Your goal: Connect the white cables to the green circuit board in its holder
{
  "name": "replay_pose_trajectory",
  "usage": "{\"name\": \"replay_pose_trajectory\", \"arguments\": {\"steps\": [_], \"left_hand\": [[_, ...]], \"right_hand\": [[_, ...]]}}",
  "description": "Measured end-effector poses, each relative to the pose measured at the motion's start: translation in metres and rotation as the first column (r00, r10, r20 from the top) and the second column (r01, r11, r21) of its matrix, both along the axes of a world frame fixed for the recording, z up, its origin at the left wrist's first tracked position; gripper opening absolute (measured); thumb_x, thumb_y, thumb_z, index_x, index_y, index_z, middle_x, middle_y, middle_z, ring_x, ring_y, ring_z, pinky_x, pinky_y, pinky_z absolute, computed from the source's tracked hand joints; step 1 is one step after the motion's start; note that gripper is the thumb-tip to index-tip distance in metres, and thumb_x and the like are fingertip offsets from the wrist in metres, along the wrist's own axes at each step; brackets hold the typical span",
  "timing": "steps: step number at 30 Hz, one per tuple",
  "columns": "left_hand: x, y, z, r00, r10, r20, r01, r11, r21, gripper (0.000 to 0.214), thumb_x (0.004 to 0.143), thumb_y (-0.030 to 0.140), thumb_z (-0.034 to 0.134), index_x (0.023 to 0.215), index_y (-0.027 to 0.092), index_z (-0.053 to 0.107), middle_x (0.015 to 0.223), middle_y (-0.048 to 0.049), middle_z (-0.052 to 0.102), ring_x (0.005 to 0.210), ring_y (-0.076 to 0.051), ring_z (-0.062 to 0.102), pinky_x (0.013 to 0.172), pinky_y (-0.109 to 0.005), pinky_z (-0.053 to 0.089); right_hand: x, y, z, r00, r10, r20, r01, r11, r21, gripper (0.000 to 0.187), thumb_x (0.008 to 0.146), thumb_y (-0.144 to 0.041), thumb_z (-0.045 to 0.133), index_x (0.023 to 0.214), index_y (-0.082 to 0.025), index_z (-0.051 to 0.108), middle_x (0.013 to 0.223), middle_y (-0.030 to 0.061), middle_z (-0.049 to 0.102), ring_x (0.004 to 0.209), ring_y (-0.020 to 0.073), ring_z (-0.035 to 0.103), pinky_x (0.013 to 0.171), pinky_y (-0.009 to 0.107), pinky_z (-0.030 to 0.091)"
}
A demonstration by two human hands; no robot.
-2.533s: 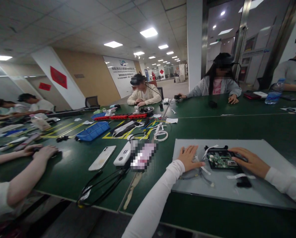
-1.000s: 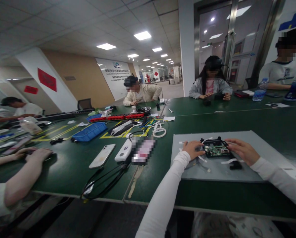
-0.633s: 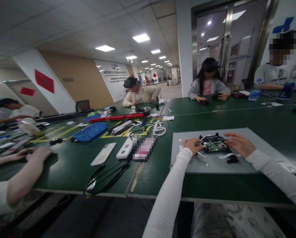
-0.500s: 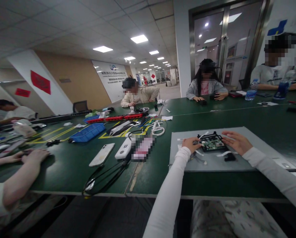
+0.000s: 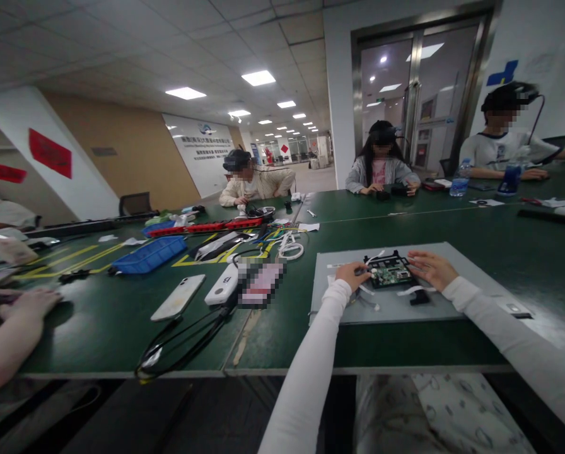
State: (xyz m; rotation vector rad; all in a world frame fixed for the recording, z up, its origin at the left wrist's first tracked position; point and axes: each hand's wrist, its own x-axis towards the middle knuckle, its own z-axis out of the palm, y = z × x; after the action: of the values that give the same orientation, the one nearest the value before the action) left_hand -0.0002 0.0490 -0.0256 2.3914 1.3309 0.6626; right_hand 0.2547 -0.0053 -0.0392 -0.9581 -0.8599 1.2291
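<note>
A green circuit board (image 5: 390,272) in a black frame lies on a grey sheet (image 5: 330,302) between my hands. My left hand (image 5: 351,276) is closed, with its fingertips pinching at the frame's left edge. Along the right edge rests my right hand (image 5: 434,271), its fingers stretched out and open. A white ribbon cable (image 5: 408,291) leads to a small black part (image 5: 420,298) in front of the board. Thin wires with a white connector (image 5: 376,308) lie below my left hand.
On the green table to my left are a blurred-screen phone (image 5: 262,285), a white device (image 5: 223,285), a white phone (image 5: 178,297), black cables (image 5: 183,353) and a blue tray (image 5: 150,254). A co-worker's hand (image 5: 34,304) is at far left; other people sit opposite.
The camera view has shifted slightly, so everything sits further left in the picture. My hands stay at the two sides of the circuit board.
</note>
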Motion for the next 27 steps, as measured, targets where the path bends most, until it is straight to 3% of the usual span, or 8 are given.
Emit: {"name": "replay_pose_trajectory", "arguments": {"steps": [3,6,8,11,14,16,21,27], "left_hand": [[0.0,0.003,-0.001,1.0,-0.007,-0.004,0.007,1.0,-0.001,0.03,0.071,0.042,0.055,0.096,0.026,0.061,0.098,0.0017,0.062,0.094,-0.017,0.054,0.085,-0.027,0.04],[0.001,0.002,0.002,1.0,-0.009,-0.024,0.009,1.0,0.009,0.03,0.071,0.041,0.055,0.097,0.026,0.06,0.1,0.0012,0.062,0.095,-0.017,0.053,0.086,-0.027,0.039],[0.001,0.0,0.005,0.999,-0.008,-0.036,0.008,1.0,0.015,0.03,0.071,0.039,0.055,0.097,0.026,0.06,0.101,0.0008,0.061,0.097,-0.017,0.053,0.087,-0.027,0.039],[-0.004,-0.004,0.011,0.998,0.045,-0.035,-0.044,0.999,0.014,0.028,0.073,0.038,0.053,0.097,0.024,0.06,0.102,-0.0003,0.061,0.097,-0.017,0.053,0.088,-0.026,0.038],[-0.013,-0.003,0.018,0.986,0.164,-0.011,-0.164,0.986,0.019,0.027,0.073,0.033,0.053,0.097,0.023,0.06,0.104,-0.0016,0.06,0.098,-0.017,0.053,0.089,-0.027,0.037],[-0.019,-0.001,0.021,0.971,0.237,0.019,-0.237,0.971,0.02,0.027,0.073,0.03,0.054,0.097,0.022,0.06,0.105,-0.0022,0.06,0.1,-0.017,0.052,0.09,-0.027,0.037],[-0.032,0.009,0.025,0.941,0.311,0.132,-0.319,0.947,0.037,0.026,0.073,0.023,0.053,0.098,0.017,0.059,0.104,-0.0046,0.06,0.097,-0.016,0.054,0.088,-0.027,0.039],[-0.043,0.015,0.026,0.885,0.426,0.189,-0.434,0.901,0.003,0.025,0.073,0.022,0.053,0.097,0.021,0.06,0.102,-0.0023,0.061,0.095,-0.016,0.055,0.086,-0.027,0.04]], "right_hand": [[-0.002,0.002,-0.001,0.997,-0.028,0.077,0.027,1.0,0.014,0.024,0.059,-0.023,0.066,0.082,-0.02,0.06,0.098,0.005,0.061,0.092,0.0203,0.057,0.083,0.037,0.048],[0.0,0.004,-0.004,0.935,-0.082,0.345,0.072,0.996,0.043,0.027,0.061,-0.03,0.064,0.086,-0.02,0.059,0.098,0.006,0.06,0.092,0.0217,0.057,0.084,0.039,0.046],[0.005,0.001,-0.005,0.795,-0.123,0.593,0.068,0.991,0.113,0.033,0.064,-0.036,0.061,0.093,-0.021,0.058,0.103,0.0067,0.058,0.098,0.0228,0.053,0.087,0.041,0.043],[0.017,-0.014,-0.006,0.485,-0.157,0.86,-0.082,0.971,0.223,0.044,0.07,-0.045,0.053,0.107,-0.023,0.053,0.118,0.0068,0.05,0.111,0.0234,0.043,0.096,0.043,0.033],[0.03,-0.04,-0.007,0.21,-0.154,0.966,-0.274,0.939,0.209,0.06,0.069,-0.052,0.052,0.122,-0.024,0.043,0.129,0.0066,0.039,0.118,0.0254,0.034,0.1,0.044,0.026],[0.037,-0.057,-0.007,0.104,-0.149,0.983,-0.356,0.917,0.177,0.073,0.065,-0.055,0.054,0.127,-0.023,0.036,0.132,0.0076,0.036,0.12,0.0273,0.032,0.1,0.044,0.024],[0.04,-0.085,0.003,0.029,-0.084,0.996,-0.413,0.906,0.088,0.083,0.061,-0.058,0.056,0.132,-0.027,0.025,0.136,0.0041,0.028,0.123,0.0277,0.026,0.103,0.045,0.013],[0.038,-0.082,0.005,-0.011,-0.009,1.0,-0.327,0.945,0.005,0.083,0.061,-0.06,0.053,0.132,-0.032,0.021,0.137,0.0024,0.024,0.126,0.0282,0.019,0.1,0.052,0.006]]}}
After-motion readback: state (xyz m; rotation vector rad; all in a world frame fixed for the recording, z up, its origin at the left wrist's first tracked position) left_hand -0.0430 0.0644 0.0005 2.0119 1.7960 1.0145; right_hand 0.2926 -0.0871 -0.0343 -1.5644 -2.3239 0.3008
